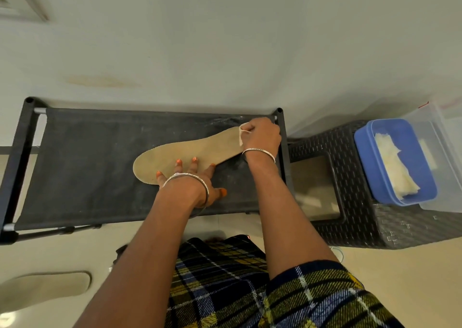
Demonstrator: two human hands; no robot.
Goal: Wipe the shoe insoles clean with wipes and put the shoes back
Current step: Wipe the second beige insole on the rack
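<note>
Nearest, coarse yellow-and-blue plaid cloth. Beyond, pins the flat tan fibrous insole onto the dusty black fabric rack shelf with the left hand, fingers straight and spread; clenches a thin white wipe in the right hand at its right end. Seems mid-wipe: second pale insole on the floor, shoes unseen, return yet to do.

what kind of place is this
Likely a home, perhaps near an entryway: a fabric-topped shoe rack against a plain wall, a woven-look plastic stool beside it, on a pale floor.
</note>
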